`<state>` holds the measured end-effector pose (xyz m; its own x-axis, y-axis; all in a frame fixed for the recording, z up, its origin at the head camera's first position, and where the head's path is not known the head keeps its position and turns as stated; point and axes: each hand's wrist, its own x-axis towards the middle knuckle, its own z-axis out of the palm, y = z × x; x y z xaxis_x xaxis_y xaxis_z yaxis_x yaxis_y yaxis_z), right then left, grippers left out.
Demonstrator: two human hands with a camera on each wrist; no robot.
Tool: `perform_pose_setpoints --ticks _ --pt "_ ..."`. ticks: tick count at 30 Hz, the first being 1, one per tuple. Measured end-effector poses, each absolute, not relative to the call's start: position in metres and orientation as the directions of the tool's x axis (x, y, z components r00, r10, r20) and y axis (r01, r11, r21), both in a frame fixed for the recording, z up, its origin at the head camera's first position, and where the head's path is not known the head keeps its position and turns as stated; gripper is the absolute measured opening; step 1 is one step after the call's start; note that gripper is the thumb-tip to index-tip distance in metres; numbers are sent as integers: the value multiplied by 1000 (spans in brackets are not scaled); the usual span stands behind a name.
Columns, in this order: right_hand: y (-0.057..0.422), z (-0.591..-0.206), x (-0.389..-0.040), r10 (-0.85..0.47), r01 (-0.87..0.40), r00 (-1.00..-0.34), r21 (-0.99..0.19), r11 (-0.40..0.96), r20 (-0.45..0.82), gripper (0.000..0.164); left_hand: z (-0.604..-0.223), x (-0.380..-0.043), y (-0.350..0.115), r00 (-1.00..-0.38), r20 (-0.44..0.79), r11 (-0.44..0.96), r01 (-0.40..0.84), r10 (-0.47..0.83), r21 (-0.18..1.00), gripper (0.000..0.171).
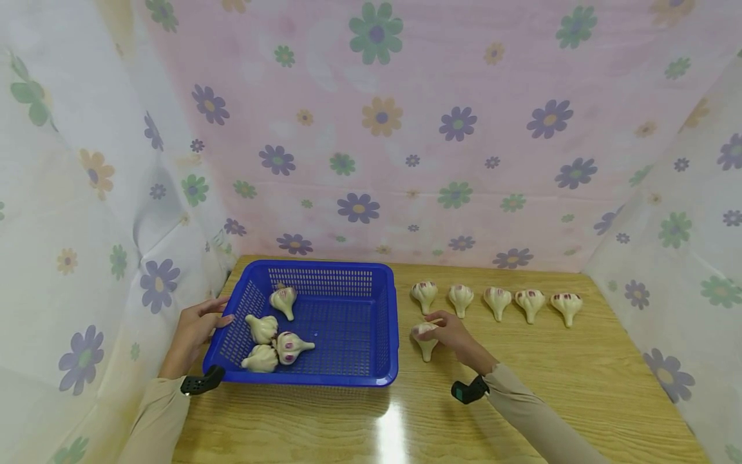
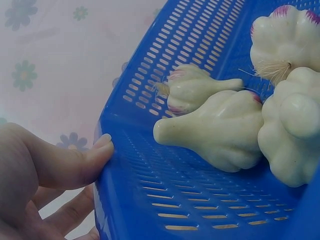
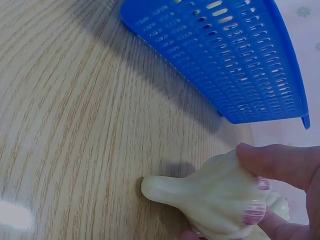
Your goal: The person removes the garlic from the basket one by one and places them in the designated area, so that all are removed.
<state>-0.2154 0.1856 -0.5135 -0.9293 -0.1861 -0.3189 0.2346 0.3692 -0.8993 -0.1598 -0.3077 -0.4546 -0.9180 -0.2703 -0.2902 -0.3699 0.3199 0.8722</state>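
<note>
My right hand (image 1: 452,334) pinches a garlic bulb (image 1: 426,348) on the table, just right of the basket. In the right wrist view that garlic bulb (image 3: 210,197) has its stem toward the table, with thumb and fingers about its wide end. The left hand (image 1: 194,332) holds the left rim of the blue plastic basket (image 1: 324,381). In the left wrist view its thumb (image 2: 97,155) lies over the rim, with the fingers outside. Several garlic bulbs (image 1: 290,348) lie in the basket's left part.
A row of several garlic bulbs (image 1: 497,303) lies along the back right of the wooden table (image 1: 556,386). Flower-patterned cloth (image 1: 406,161) hangs behind and at both sides. Wrist-worn devices (image 1: 471,390) sit on both wrists.
</note>
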Motion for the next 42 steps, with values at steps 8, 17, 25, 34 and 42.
perform_pose_setpoints --ticks 8,17,25,34,42 --pt "188 -509 -216 -186 236 -928 -894 382 -324 52 -455 -159 -308 -917 -294 312 -372 -270 874 59" --pt "189 -507 -215 -180 234 -929 -889 392 -324 52 -456 -160 -308 -916 -286 319 -371 -282 872 59" --pt "190 -502 -215 -165 242 -925 -867 436 -341 55 -457 -160 -308 -916 -280 313 -366 -286 877 59" --pt "194 -490 -220 -146 217 -939 -865 452 -312 61 -456 -161 -309 -918 -278 315 -362 -282 877 58" --pt "189 -479 -224 -153 166 -953 -874 458 -261 56 -456 -161 -309 -920 -274 319 -358 -281 877 58"
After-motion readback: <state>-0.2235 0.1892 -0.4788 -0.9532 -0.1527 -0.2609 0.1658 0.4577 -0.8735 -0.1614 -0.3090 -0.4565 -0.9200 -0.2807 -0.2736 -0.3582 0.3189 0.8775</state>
